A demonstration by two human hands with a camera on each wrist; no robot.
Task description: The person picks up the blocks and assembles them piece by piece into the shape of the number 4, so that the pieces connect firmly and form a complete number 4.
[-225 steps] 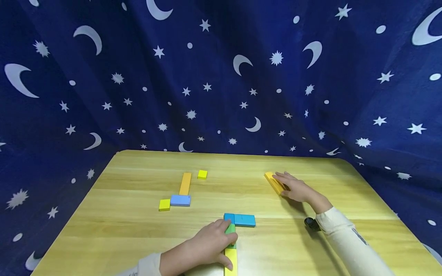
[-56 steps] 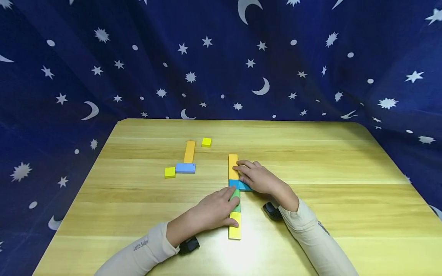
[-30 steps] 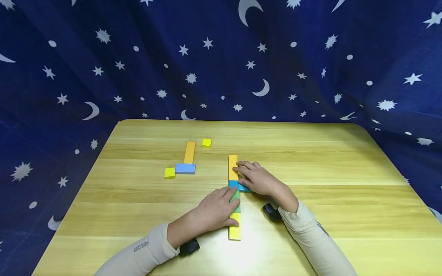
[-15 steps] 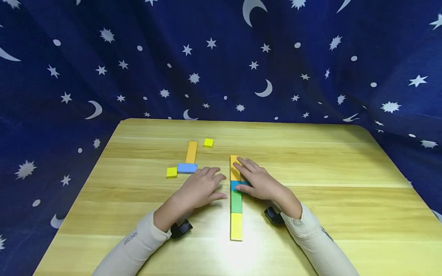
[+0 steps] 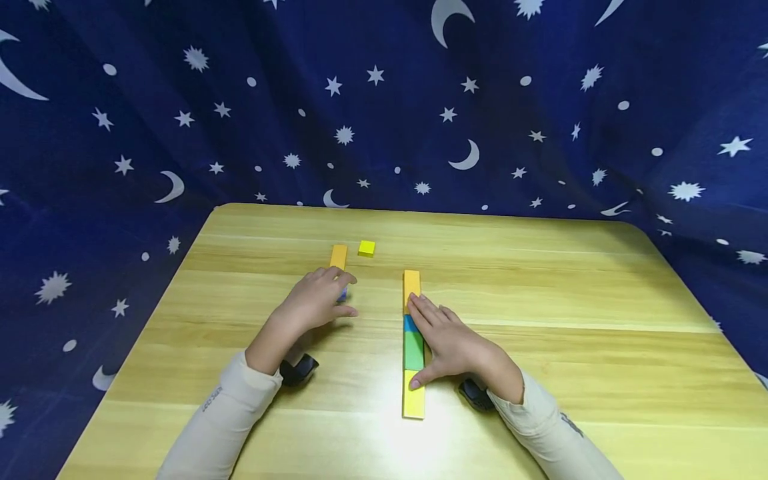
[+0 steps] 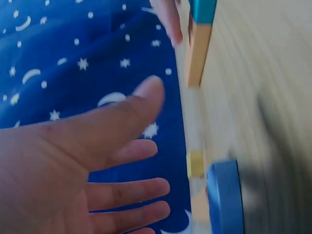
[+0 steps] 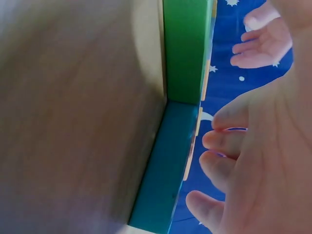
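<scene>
My left hand (image 5: 315, 300) reaches over the left group of blocks, its thumb and fingers spread and holding nothing. A periwinkle-blue block (image 6: 226, 197) stands out near it in the left wrist view; an orange block (image 5: 339, 255) shows beyond the fingers. My right hand (image 5: 453, 343) lies over a straight line of blocks, fingers extended and thumb apart. From far to near, the line has an orange block (image 5: 411, 283), a blue block (image 5: 411, 325), a green block (image 5: 414, 351) and a yellow block (image 5: 414, 405). A teal block (image 7: 163, 165) branching off sits under the right hand, hidden from the head view.
A small yellow square block (image 5: 367, 249) lies at the back, right of the left-hand orange block. Black wrist cameras (image 5: 300, 371) hang under both wrists. A star-and-moon curtain (image 5: 384, 107) rises behind the wooden table (image 5: 540, 267).
My left hand has left the green and yellow blocks and moved left over the blue block. My right hand has slid nearer along the line, thumb now at the yellow block. The orange block earlier joined the line.
</scene>
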